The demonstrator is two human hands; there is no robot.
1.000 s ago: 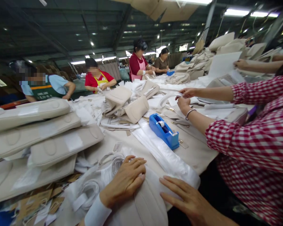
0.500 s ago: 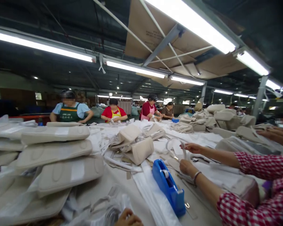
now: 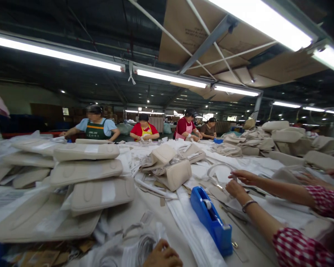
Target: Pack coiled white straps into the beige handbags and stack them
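Note:
At the bottom edge my right hand [image 3: 164, 256] shows only in part, its fingers curled and pressed together. It lies against a bundle of pale grey straps [image 3: 144, 246] in clear plastic; what the fingertips hold is hidden. My left hand is out of view. To the right of my hand stands a blue tape dispenser [image 3: 211, 222] with a roll of tape in it. White plastic sheets [image 3: 193, 231] lie between the hand and the dispenser. Several beige bags [image 3: 102, 194] with strips of white wrap are stacked to the left.
On the right, a co-worker's hands [image 3: 239, 185] in checked sleeves work on a beige strap [image 3: 217, 167]. More beige bag pieces [image 3: 178, 174] lie mid-table, with a larger heap [image 3: 281, 137] behind. Several people stand along the far side.
The view has swung left, so the table's things sit farther right. My right hand stays by the strap bundle. The co-worker's hands have come closer together.

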